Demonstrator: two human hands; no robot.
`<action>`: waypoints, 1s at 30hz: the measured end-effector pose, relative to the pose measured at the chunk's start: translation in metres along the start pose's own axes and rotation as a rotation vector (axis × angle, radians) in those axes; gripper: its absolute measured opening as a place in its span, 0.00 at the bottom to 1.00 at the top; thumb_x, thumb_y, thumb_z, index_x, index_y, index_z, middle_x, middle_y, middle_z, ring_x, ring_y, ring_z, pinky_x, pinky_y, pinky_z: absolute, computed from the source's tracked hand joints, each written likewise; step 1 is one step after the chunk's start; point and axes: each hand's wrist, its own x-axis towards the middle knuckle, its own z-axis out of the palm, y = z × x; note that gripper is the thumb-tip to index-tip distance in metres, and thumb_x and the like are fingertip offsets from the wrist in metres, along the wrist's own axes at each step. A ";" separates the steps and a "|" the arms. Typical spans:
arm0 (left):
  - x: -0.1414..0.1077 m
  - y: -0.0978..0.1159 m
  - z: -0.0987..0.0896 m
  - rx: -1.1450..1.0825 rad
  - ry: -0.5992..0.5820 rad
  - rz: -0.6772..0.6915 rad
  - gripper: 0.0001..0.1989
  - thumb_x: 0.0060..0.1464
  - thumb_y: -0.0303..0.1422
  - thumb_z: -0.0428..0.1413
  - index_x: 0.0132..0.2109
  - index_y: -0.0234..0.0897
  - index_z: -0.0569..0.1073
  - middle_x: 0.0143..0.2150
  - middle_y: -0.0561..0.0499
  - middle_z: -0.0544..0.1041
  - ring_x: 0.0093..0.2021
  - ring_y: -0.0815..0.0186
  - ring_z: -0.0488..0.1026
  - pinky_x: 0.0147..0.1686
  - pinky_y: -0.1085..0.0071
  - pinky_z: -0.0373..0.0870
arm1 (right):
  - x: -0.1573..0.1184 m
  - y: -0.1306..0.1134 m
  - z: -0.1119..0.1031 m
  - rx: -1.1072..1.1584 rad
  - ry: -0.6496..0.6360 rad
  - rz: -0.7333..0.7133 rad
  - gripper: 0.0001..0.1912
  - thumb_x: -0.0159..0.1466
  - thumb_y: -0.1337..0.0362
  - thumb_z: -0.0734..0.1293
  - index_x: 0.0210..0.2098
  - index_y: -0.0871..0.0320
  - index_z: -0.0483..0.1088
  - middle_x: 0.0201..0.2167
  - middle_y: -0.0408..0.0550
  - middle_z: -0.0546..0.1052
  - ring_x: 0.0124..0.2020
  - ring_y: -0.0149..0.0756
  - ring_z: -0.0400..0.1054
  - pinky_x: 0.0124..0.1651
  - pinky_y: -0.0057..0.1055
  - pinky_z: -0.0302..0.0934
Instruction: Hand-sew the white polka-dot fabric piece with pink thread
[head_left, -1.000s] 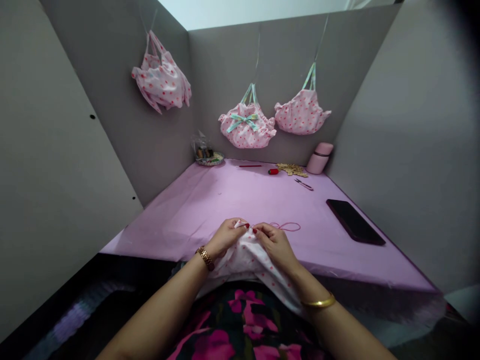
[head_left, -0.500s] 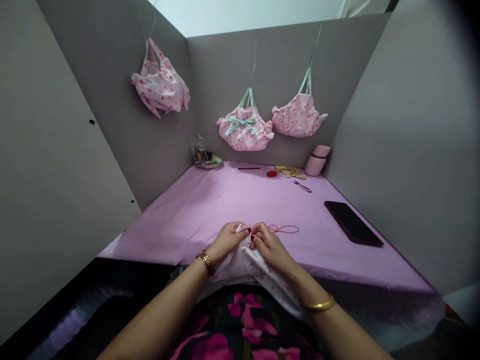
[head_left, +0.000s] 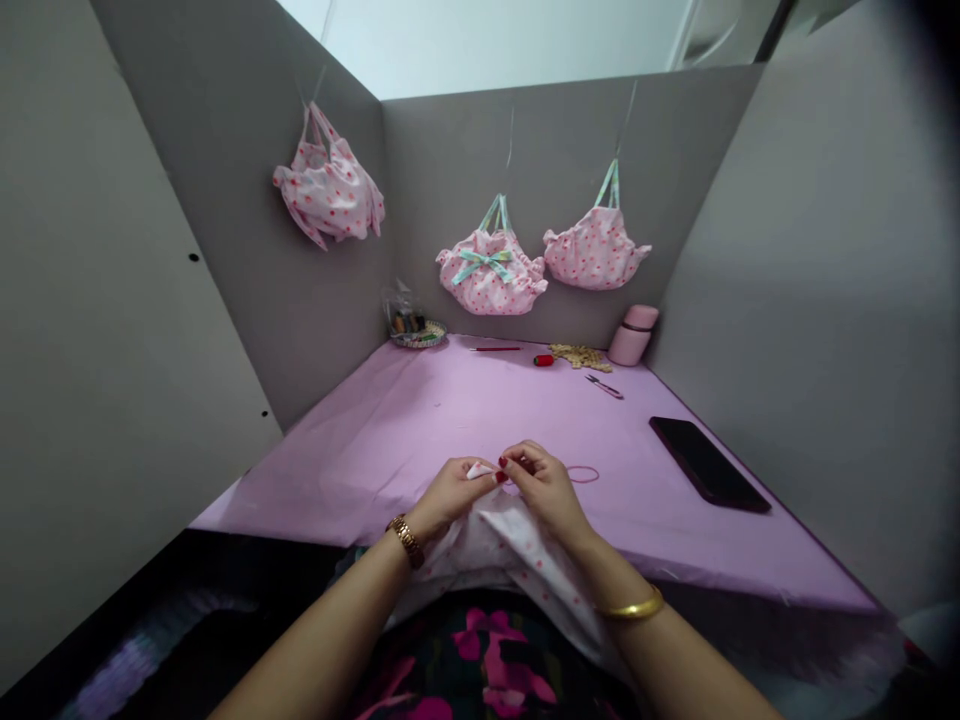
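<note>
Gray panels [head_left: 450,150] enclose a lilac table [head_left: 360,440]. At its near edge, the left hand [head_left: 454,490] pinches spotted cloth [head_left: 495,535] that hangs below; the right hand [head_left: 544,490] curls just beside, its grip unclear. Pink thread [head_left: 585,467] loops to the right.

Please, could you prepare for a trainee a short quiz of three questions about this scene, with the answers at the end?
1. True or false: the left hand grips the dotted cloth.
2. Which thing lies between the thin red stick and the beige heap? a) black phone b) red spool c) pink flask
3. Fill in: the arm of the right hand wears a gold-coloured ____.

Key: 1. True. 2. b. 3. bangle.
</note>
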 end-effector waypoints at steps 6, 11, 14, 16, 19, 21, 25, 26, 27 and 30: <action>-0.003 0.005 -0.001 -0.063 -0.040 -0.089 0.11 0.42 0.37 0.59 0.28 0.31 0.72 0.21 0.55 0.67 0.21 0.73 0.60 0.24 0.75 0.55 | 0.040 0.014 -0.028 0.180 0.324 0.245 0.09 0.64 0.61 0.60 0.36 0.61 0.65 0.25 0.42 0.70 0.16 0.22 0.57 0.16 0.21 0.52; -0.005 0.008 -0.003 -0.094 -0.073 -0.132 0.10 0.42 0.36 0.58 0.29 0.31 0.72 0.22 0.54 0.70 0.21 0.72 0.63 0.25 0.75 0.57 | 0.090 -0.001 -0.117 0.185 0.707 0.283 0.12 0.65 0.61 0.60 0.43 0.62 0.65 0.35 0.46 0.70 0.29 0.28 0.66 0.29 0.27 0.64; -0.005 0.008 -0.004 -0.106 -0.081 -0.136 0.10 0.43 0.36 0.59 0.29 0.31 0.72 0.22 0.53 0.70 0.22 0.71 0.64 0.25 0.75 0.58 | 0.095 -0.007 -0.143 0.159 0.800 0.217 0.11 0.66 0.62 0.58 0.44 0.61 0.65 0.37 0.47 0.69 0.30 0.28 0.65 0.30 0.27 0.63; -0.005 0.007 -0.004 -0.110 -0.081 -0.134 0.10 0.43 0.36 0.58 0.29 0.31 0.72 0.22 0.53 0.70 0.22 0.71 0.64 0.25 0.75 0.57 | 0.084 -0.004 -0.132 0.144 0.743 0.173 0.11 0.67 0.64 0.54 0.42 0.60 0.65 0.35 0.46 0.69 0.26 0.24 0.62 0.27 0.22 0.60; -0.005 0.007 -0.005 -0.109 -0.078 -0.118 0.10 0.44 0.37 0.58 0.28 0.31 0.72 0.21 0.54 0.69 0.21 0.72 0.62 0.24 0.75 0.56 | 0.056 0.007 -0.086 0.131 0.443 0.141 0.07 0.61 0.66 0.61 0.38 0.60 0.68 0.29 0.43 0.69 0.20 0.22 0.56 0.22 0.20 0.54; -0.006 0.008 -0.006 -0.105 -0.071 -0.106 0.11 0.45 0.37 0.58 0.28 0.32 0.71 0.21 0.55 0.67 0.21 0.73 0.60 0.24 0.75 0.54 | 0.037 0.012 -0.055 0.123 0.117 0.159 0.07 0.54 0.65 0.68 0.32 0.62 0.71 0.22 0.41 0.68 0.18 0.23 0.55 0.20 0.21 0.51; -0.007 0.009 -0.008 -0.096 -0.063 -0.098 0.11 0.45 0.37 0.58 0.28 0.32 0.71 0.20 0.56 0.65 0.21 0.74 0.58 0.23 0.76 0.52 | 0.014 0.012 -0.030 0.095 -0.331 0.195 0.10 0.50 0.62 0.70 0.30 0.62 0.74 0.20 0.42 0.70 0.19 0.25 0.59 0.21 0.21 0.53; -0.006 0.009 -0.008 -0.094 -0.064 -0.096 0.11 0.45 0.37 0.58 0.27 0.31 0.70 0.20 0.56 0.65 0.21 0.74 0.57 0.23 0.76 0.52 | 0.012 0.012 -0.030 0.089 -0.384 0.196 0.09 0.51 0.62 0.70 0.28 0.62 0.74 0.21 0.43 0.71 0.21 0.26 0.60 0.23 0.22 0.54; -0.006 0.009 -0.008 -0.093 -0.064 -0.093 0.11 0.45 0.37 0.58 0.27 0.31 0.70 0.20 0.56 0.64 0.21 0.74 0.57 0.23 0.76 0.52 | 0.011 0.012 -0.032 0.083 -0.411 0.194 0.09 0.51 0.62 0.69 0.27 0.63 0.74 0.22 0.43 0.72 0.22 0.27 0.61 0.25 0.23 0.56; -0.005 0.008 -0.008 -0.099 -0.066 -0.088 0.11 0.44 0.36 0.58 0.26 0.32 0.70 0.20 0.56 0.64 0.21 0.74 0.57 0.23 0.76 0.52 | 0.013 0.016 -0.036 0.061 -0.384 0.174 0.09 0.52 0.61 0.69 0.24 0.63 0.71 0.21 0.42 0.70 0.22 0.27 0.61 0.27 0.23 0.56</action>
